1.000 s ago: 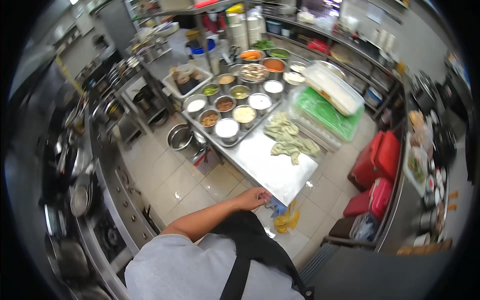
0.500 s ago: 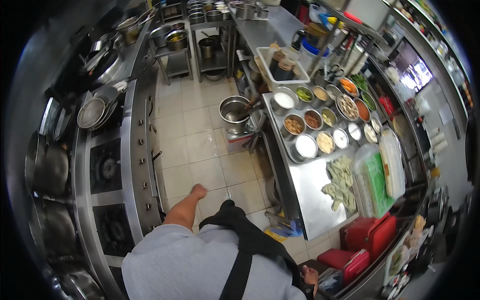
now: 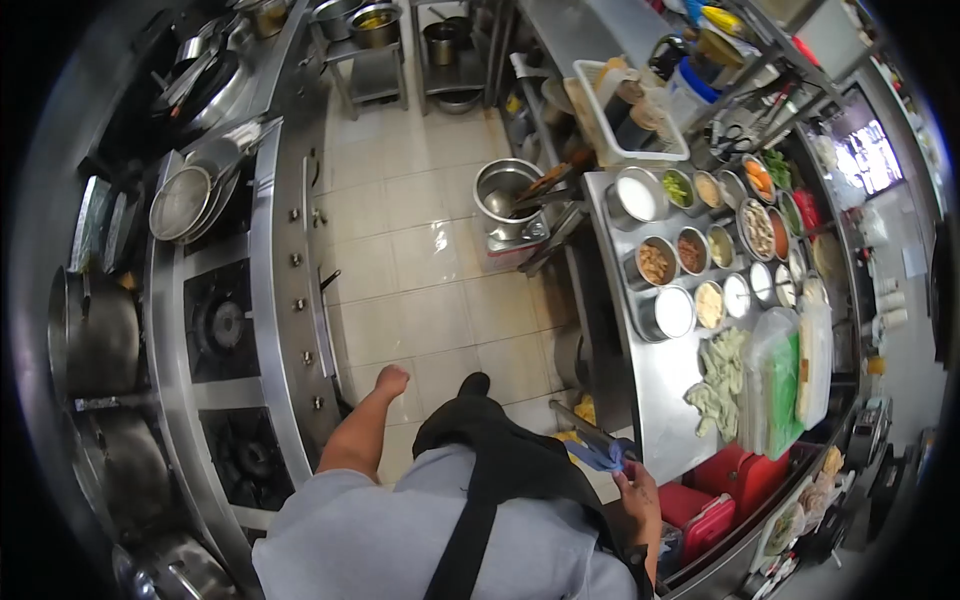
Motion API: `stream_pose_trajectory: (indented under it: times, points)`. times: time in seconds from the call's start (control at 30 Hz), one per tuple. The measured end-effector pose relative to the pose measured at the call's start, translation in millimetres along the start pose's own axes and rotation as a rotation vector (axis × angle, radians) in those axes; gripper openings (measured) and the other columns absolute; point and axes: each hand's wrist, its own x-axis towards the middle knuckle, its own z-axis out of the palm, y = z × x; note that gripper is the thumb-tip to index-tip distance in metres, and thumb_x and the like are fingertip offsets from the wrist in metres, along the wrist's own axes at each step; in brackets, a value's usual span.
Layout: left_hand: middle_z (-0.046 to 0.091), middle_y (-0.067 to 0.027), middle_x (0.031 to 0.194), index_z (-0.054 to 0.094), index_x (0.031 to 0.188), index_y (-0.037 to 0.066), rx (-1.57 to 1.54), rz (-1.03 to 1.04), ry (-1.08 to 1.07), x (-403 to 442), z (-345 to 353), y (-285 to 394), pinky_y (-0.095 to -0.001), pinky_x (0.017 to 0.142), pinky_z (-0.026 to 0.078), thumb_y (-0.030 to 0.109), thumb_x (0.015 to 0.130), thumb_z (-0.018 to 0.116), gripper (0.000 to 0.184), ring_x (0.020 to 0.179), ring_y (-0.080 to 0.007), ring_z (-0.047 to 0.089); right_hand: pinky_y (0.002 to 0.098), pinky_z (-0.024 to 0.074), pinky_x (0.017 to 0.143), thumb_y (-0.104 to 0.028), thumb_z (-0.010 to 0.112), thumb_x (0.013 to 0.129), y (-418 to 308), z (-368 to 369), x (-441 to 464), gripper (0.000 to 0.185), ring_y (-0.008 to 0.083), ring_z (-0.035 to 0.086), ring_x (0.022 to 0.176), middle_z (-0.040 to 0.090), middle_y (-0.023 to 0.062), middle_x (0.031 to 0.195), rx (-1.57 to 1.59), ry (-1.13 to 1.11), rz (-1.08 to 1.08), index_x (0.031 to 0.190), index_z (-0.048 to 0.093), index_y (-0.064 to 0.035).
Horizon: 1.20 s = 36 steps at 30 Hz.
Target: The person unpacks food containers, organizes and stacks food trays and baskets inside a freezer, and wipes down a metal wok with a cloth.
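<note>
My left hand [image 3: 392,381] hangs over the tiled floor in a loose fist, and nothing shows in it. At the near end of the steel prep table [image 3: 655,410], my right hand [image 3: 638,490] is low, with thumb and forefinger apart. Its fingertips overlap a bunched blue cloth or plastic piece [image 3: 600,456] beside the table; whether they touch it I cannot make out. A crumpled pale green cloth [image 3: 718,385] lies on the tabletop. Beside that cloth is a clear plastic bag holding something green [image 3: 783,390].
Several steel pots of ingredients, one of them carrots [image 3: 757,179], stand on the table. A large pot [image 3: 508,190] sits low beside it, handles jutting toward the walkway. The stove [image 3: 225,325] runs along the left. Red cases [image 3: 697,512] lie below right.
My view has moved forward along the aisle. My right hand has come forward and up to the blue piece. The left hand stays low in a fist.
</note>
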Motion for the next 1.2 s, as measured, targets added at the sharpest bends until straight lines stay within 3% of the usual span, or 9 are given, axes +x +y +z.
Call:
stream_pose_trajectory:
  times: [0.07,0.13,0.3,0.7,0.8,0.87,0.97,1.07,1.2]
  points:
    - [0.065,-0.0195,0.087,0.067,0.076,0.003,0.593,0.599,-0.014,37.9,15.7,-22.3,-0.0439,0.074,0.051,0.014,0.073,0.055,0.017,0.083,-0.0375,0.062,0.0376,0.0492,0.081,-0.026,0.066,0.084,18.8,4.9,0.4,0.041,0.0314,0.064,0.091,0.065,0.0216,0.098,0.002,-0.009,0.053,0.112,0.058,0.0034]
    - [0.065,-0.0174,0.089,0.065,0.087,0.003,-0.021,0.253,-0.003,33.2,20.2,-7.3,-0.0419,0.075,0.049,0.02,0.074,0.056,0.024,0.085,-0.0354,0.062,0.0371,0.0491,0.081,-0.025,0.067,0.083,16.8,4.3,-5.7,0.043,0.0309,0.064,0.091,0.065,0.021,0.095,0.05,-0.019,0.126,0.112,0.057,0.0049]
    - [0.065,-0.0125,0.087,0.062,0.092,0.003,-0.19,-0.027,-0.024,17.2,6.0,9.8,-0.0365,0.078,0.049,0.022,0.075,0.063,0.026,0.085,-0.0276,0.062,0.0385,0.0487,0.08,-0.026,0.066,0.085,16.5,9.5,-14.5,0.043,0.0321,0.063,0.088,0.064,0.0215,0.098,-0.036,-0.101,0.065,0.111,0.056,0.006]
    - [0.066,-0.0113,0.091,0.062,0.101,0.002,-0.061,-0.11,0.014,-88.8,34.0,-45.2,-0.0318,0.078,0.049,0.025,0.078,0.067,0.033,0.084,-0.0212,0.063,0.0394,0.0453,0.089,-0.023,0.063,0.087,98.5,102.1,23.7,0.036,0.0319,0.06,0.102,0.063,0.022,0.103,0.164,-0.268,0.016,0.113,0.058,0.0019]
    - [0.066,-0.0116,0.091,0.063,0.1,0.003,0.148,-0.209,-0.425,-140.5,72.0,-8.4,-0.0329,0.078,0.049,0.033,0.077,0.07,0.039,0.084,-0.0228,0.063,0.0385,0.0451,0.088,-0.028,0.059,0.089,150.7,159.5,39.4,0.034,0.0308,0.06,0.102,0.063,0.0206,0.104,0.095,-0.276,-0.178,0.108,0.062,-0.0004]
    - [0.066,-0.0125,0.092,0.063,0.1,0.003,0.156,-0.034,-0.564,-163.3,125.1,-24.7,-0.0347,0.079,0.049,0.041,0.075,0.072,0.047,0.087,-0.0248,0.063,0.0375,0.0453,0.087,-0.033,0.055,0.091,182.6,189.6,43.4,0.035,0.0303,0.061,0.101,0.065,0.0191,0.102,0.084,-0.339,-0.101,0.104,0.065,-0.0021]
    - [0.063,-0.0062,0.081,0.061,0.104,0.002,0.145,0.106,-0.566,-200.3,191.1,-40.5,-0.0313,0.07,0.048,0.04,0.078,0.072,0.048,0.076,-0.018,0.061,0.0369,0.0463,0.085,-0.038,0.056,0.09,223.5,221.1,36.8,0.04,0.0308,0.063,0.093,0.065,0.0205,0.097,0.209,-0.395,0.073,0.104,0.065,-0.0008]
    - [0.064,-0.0076,0.084,0.061,0.106,0.002,0.05,-0.02,-0.498,-217.5,230.2,-66.7,-0.0317,0.072,0.048,0.037,0.08,0.07,0.045,0.079,-0.019,0.061,0.0375,0.0465,0.084,-0.039,0.057,0.089,262.8,243.9,27.6,0.042,0.0297,0.063,0.091,0.065,0.021,0.095,0.207,-0.515,0.16,0.104,0.064,-0.0003]
    - [0.061,-0.0067,0.081,0.059,0.107,0.001,-0.109,-0.197,-0.21,-230.5,233.8,-113.2,-0.0282,0.069,0.047,0.025,0.086,0.064,0.033,0.074,-0.0145,0.057,0.043,0.044,0.078,-0.043,0.041,0.096,281.3,271.7,37.2,0.051,0.0426,0.057,0.089,0.061,0.0244,0.09,-0.056,-0.651,0.034,0.096,0.062,0.0029]
